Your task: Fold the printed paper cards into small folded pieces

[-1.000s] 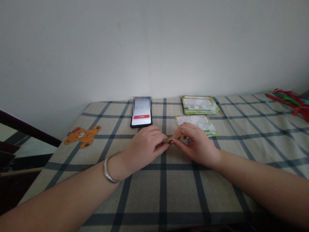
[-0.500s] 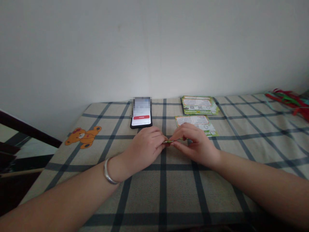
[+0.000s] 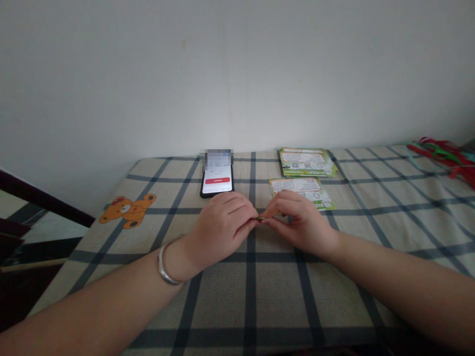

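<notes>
Between my fingertips is a small folded strip of green printed paper (image 3: 261, 218), mostly hidden by the fingers. My left hand (image 3: 226, 220), with a silver bangle at its wrist, pinches the strip from the left. From the right, my right hand (image 3: 299, 217) pinches it too, thumb against forefinger. Just behind my right hand lies a green-and-white printed leaflet (image 3: 297, 185), partly covered by the fingers. A stack of similar leaflets (image 3: 306, 160) sits farther back, near the wall.
A phone (image 3: 217, 180) with a lit screen lies behind my left hand. An orange bear cut-out (image 3: 128, 210) is at the left on the checked tablecloth (image 3: 218, 301). Red and green material (image 3: 445, 155) is heaped at the far right. A pale wall (image 3: 237, 74) stands behind the table.
My left hand has shifted slightly right along the strip, closer to my right fingertips, so less of the paper shows. My right hand has hardly moved.
</notes>
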### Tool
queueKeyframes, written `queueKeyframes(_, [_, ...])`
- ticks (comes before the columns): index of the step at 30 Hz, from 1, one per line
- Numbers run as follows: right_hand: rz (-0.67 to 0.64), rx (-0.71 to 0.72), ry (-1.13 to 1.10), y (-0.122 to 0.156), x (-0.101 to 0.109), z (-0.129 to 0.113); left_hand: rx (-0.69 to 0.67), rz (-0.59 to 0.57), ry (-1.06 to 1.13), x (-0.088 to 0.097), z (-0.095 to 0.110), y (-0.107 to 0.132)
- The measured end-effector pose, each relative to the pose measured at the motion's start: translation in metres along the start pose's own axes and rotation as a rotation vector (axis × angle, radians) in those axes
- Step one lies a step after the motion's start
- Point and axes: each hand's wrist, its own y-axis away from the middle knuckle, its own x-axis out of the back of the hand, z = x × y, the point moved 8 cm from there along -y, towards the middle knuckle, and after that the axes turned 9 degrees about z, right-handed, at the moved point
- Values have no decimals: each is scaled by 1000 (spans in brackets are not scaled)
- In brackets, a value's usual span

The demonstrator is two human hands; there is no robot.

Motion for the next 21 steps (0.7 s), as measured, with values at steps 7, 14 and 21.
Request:
queueKeyframes(7, [23,-45,-19,0,-1,4,42,-9,39,-3,-5,1])
queueKeyframes(14, [59,2,23,2,1,5,42,32,67,-1,-5,1])
queueKeyframes(21, [37,44,73,3,-1,1,2,65,99,3,0,1])
